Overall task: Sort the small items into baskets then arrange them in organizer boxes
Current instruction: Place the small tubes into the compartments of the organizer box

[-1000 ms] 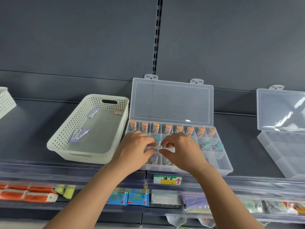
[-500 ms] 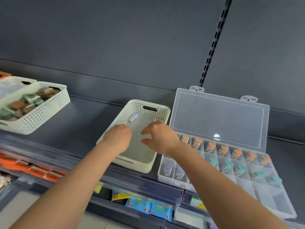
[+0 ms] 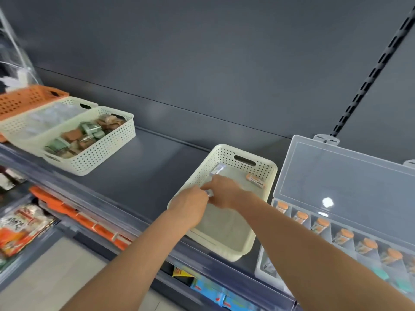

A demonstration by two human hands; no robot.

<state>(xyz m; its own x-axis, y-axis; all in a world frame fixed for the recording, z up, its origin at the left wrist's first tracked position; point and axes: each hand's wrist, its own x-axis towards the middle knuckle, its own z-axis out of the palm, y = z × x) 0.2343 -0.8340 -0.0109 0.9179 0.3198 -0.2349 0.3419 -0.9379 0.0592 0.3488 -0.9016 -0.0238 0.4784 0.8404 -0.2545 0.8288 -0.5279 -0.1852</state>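
As I judge it, the person is working in the later part of the task. The sorting into baskets is looking mostly done. On the dark grey shelf (image 3: 157, 158), well apart to the left, a cream perforated plastic basket (image 3: 101, 153) is holding green and brown packets (image 3: 76, 135). Behind it a second cream basket (image 3: 13, 129) and an orange basket (image 3: 24, 98) are standing.

The clear plastic organizer box with the open lid (image 3: 336, 176) is sitting just beside the near cream perforated basket (image 3: 265, 169). Its back row is carrying vials with orange caps (image 3: 323, 222), and some teal caps (image 3: 381, 273) are showing in the next row.

Both hands are reaching into the near basket. The left hand (image 3: 190, 206) is curling its fingers and pinching a small clear piece (image 3: 210, 193). The right hand (image 3: 224, 191) is meeting it at the same spot, but I cannot tell whether its fingers are grasping the piece or only touching it.

Two more items are lying at the far end of this basket: a small clear tube with a pale purple tint (image 3: 217, 169) and a small orange and white packet (image 3: 254, 179). So this basket is nearly emptied, and these items are waiting to go into the box. The left baskets are not yet unloaded.
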